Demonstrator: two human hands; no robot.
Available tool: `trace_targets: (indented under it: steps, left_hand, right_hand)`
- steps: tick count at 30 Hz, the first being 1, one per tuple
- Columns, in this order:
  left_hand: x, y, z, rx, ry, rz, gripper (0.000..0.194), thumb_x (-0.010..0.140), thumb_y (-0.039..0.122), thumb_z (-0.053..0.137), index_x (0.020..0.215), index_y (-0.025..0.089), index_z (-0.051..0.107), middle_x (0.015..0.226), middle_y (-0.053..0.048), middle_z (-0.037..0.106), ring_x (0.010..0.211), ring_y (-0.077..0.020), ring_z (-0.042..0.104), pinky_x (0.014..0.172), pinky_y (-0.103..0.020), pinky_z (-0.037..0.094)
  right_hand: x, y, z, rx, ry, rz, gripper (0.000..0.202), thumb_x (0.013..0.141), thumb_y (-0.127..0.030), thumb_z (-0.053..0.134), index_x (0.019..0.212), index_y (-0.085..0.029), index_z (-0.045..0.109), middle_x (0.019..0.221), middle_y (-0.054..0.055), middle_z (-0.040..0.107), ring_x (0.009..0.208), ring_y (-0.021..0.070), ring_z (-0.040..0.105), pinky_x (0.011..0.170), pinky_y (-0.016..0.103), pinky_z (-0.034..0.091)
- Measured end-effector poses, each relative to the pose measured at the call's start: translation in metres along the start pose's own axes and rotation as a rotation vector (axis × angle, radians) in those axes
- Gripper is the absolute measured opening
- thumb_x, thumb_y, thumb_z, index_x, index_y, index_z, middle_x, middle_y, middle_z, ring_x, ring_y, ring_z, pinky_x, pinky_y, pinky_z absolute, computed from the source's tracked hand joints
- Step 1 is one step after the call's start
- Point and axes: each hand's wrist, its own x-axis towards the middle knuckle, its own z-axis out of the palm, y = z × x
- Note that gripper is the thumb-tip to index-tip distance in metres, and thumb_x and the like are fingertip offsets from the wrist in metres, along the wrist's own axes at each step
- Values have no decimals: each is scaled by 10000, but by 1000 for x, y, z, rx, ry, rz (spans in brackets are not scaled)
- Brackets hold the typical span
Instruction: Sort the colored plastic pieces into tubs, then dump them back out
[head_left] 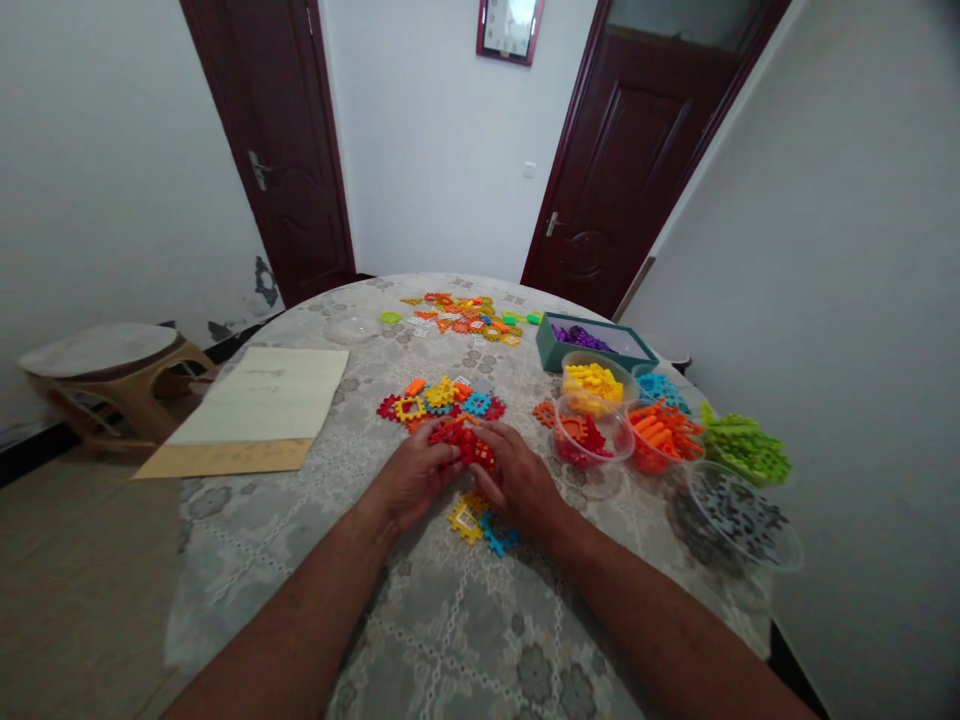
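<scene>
Red plastic pieces [466, 442] sit between my two hands at the middle of the table. My left hand [417, 474] is closed on them from the left, its thumb and fingers round their edge. From the right, my right hand [517, 474] grips the same red pieces with bent fingers. Just beyond my hands lies a pile of gear-edged pieces, among them a yellow one [410, 408] and a blue one [476, 403]. Nearer to me, a yellow piece [466, 519] and a blue piece [498, 534] lie below my right hand.
Tubs of yellow [593, 381], red [592, 437], orange [664, 434] and grey pieces [741, 515] stand right, with green pieces [748, 447] and a box [553, 355] of purple ones. More pieces [465, 318] lie at the back. Paper [259, 395] lies left; a stool [105, 350] stands beyond.
</scene>
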Motion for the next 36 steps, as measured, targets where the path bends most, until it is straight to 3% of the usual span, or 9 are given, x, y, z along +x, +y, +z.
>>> trace_targets:
  steps: [4,8,11,15,19,22,29,33,36]
  left_hand:
    - [1,-8,1,39,-18,27,570,678,-30,713,1206,183,684,1153,-112,766,947,-204,753,781,-264,621]
    - [3,-6,-2,18,53,42,524,701,1,716,1188,187,660,1129,-114,766,925,-199,749,775,-288,636]
    - [3,2,-4,-33,125,43,518,727,34,718,1203,207,613,1074,-95,765,868,-201,745,775,-390,672]
    - [3,9,-6,-87,219,94,510,742,31,681,1215,203,596,964,-48,748,802,-164,722,829,-462,683]
    - [4,10,-7,-92,248,88,530,751,33,663,1249,201,596,973,-51,753,815,-168,728,842,-482,687]
    - [5,10,-8,-91,242,91,554,752,38,668,1272,210,587,993,-54,753,830,-177,734,830,-477,691]
    - [6,11,-9,-103,232,123,487,748,29,647,1205,190,606,1001,-76,740,859,-204,735,809,-500,695]
    - [6,11,-9,-112,263,120,448,736,37,663,1155,188,618,919,-35,708,780,-164,696,808,-487,698]
    - [6,11,-9,-117,252,109,408,715,33,664,1089,191,622,854,-9,680,738,-141,671,817,-453,696]
  right_hand:
    - [-2,0,5,79,-63,-69,556,1047,-282,588,1581,-226,439,1538,161,560,1453,256,535,1167,462,528]
    - [3,7,5,-55,-22,9,536,1068,-267,515,1596,-216,435,1576,169,528,1517,284,457,1224,532,458]
    - [19,20,9,-292,-79,164,490,1085,-313,476,1550,-161,512,1576,210,521,1554,343,389,1250,594,376]
    - [55,41,13,-532,-216,480,570,1098,-434,457,1542,-83,521,1615,287,450,1561,397,359,1252,583,307]
    - [80,47,15,-571,-308,717,585,1094,-505,428,1481,-91,575,1546,313,512,1442,419,511,1154,578,403]
    - [77,34,19,-554,-319,697,541,1091,-505,429,1441,-132,608,1559,281,511,1365,383,584,1107,531,456]
    - [46,0,15,-493,-316,344,446,1088,-282,399,1480,-145,562,1638,219,453,1468,310,480,1184,451,409]
    - [51,20,5,-654,-393,464,531,989,-132,489,1515,-62,518,1655,296,398,1522,361,417,1220,471,347]
    - [57,37,6,-693,-435,569,448,951,-106,517,1378,-26,624,1474,351,557,1405,404,529,1140,497,416]
